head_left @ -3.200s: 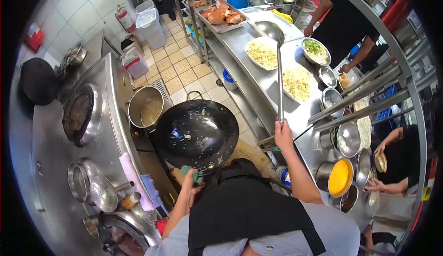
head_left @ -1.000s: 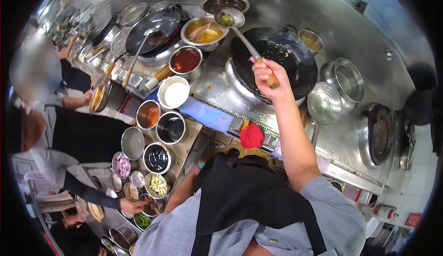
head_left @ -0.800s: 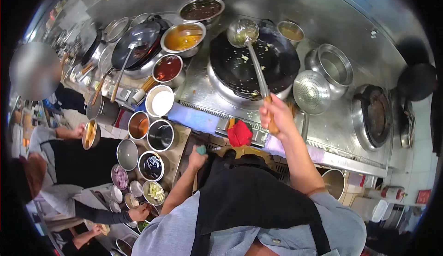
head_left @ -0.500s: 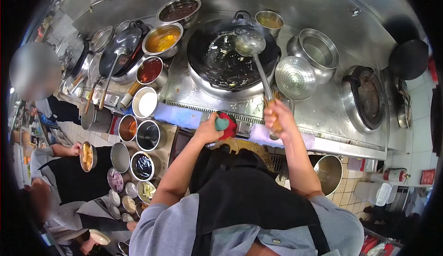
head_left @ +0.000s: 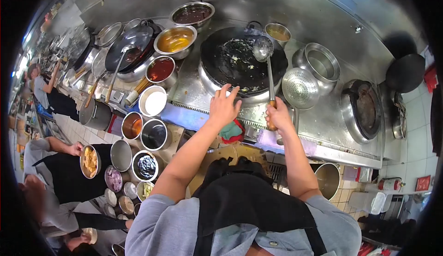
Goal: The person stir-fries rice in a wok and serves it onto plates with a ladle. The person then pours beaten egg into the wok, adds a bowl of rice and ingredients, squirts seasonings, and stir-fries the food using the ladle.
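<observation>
My right hand (head_left: 279, 114) is wrapped round the wooden handle of a steel ladle (head_left: 263, 49), whose bowl hangs over the right side of a black wok (head_left: 219, 67). White bits of food cling to the wok's dark inside. My left hand (head_left: 224, 106) is open with fingers spread, at the wok's near edge; whether it touches the rim I cannot tell. Below it a red and green cloth (head_left: 232, 131) lies on the stove's front edge. A perforated strainer (head_left: 300, 87) rests just right of the ladle.
Bowls of orange liquid (head_left: 175, 41) and red sauce (head_left: 161, 70) stand left of the wok. A steel pot (head_left: 318, 60) sits at the right, with another wok (head_left: 368, 104) beyond it. On the left, a co-worker holds a bowl of yellowish pieces (head_left: 90, 162).
My left hand has let go of the red and green cloth and moved up to the wok with its fingers spread. The ladle has shifted slightly right and stands more upright.
</observation>
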Tool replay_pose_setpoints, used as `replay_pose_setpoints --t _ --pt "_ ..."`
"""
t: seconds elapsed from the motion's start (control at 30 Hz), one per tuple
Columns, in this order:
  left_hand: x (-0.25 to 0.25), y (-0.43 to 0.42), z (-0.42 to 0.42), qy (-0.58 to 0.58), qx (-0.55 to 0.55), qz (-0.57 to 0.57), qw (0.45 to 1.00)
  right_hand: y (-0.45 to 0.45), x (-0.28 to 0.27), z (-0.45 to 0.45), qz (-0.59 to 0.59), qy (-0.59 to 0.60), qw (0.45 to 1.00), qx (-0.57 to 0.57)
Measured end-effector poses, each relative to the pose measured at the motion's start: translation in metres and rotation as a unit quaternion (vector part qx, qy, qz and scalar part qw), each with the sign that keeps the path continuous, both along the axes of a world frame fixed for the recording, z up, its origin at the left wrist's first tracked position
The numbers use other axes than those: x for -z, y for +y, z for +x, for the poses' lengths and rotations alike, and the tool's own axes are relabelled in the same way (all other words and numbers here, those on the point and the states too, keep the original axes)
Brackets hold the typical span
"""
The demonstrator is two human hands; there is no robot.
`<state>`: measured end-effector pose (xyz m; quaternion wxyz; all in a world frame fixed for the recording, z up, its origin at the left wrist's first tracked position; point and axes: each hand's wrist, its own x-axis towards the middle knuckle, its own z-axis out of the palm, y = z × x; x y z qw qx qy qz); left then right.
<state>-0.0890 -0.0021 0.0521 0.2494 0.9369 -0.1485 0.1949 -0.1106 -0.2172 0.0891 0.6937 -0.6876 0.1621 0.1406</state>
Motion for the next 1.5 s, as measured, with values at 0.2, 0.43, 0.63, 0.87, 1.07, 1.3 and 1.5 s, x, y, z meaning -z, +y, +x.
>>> replay_pose_setpoints --t 0.2,0.43,0.63,0.87,1.07,1.3,1.5 --pt "0.010 0.017 0.013 0.162 0.027 0.077 0.984 0.059 -0.018 0.013 0.101 -0.060 0.992 -0.040" --pt "0.015 0.019 0.022 0.323 0.058 0.105 0.939 0.148 -0.043 0.066 0.138 -0.060 0.975 -0.161" --pt "0.016 0.025 0.015 0.257 0.070 0.064 0.962 0.233 -0.026 0.119 -0.091 -0.123 0.968 -0.200" --pt "0.005 0.031 0.013 0.253 0.105 -0.045 0.961 0.256 -0.014 0.159 0.111 0.009 0.975 -0.191" --pt "0.047 0.017 0.037 0.342 0.100 0.097 0.929 0.172 -0.013 0.122 0.531 0.054 0.844 -0.054" --pt "0.009 0.016 0.017 0.266 0.065 0.028 0.962 0.052 -0.027 0.052 0.030 -0.038 0.999 -0.024" --pt "0.016 0.008 -0.008 0.236 0.026 -0.067 0.969 0.009 0.006 0.022 -0.122 -0.056 0.991 0.008"
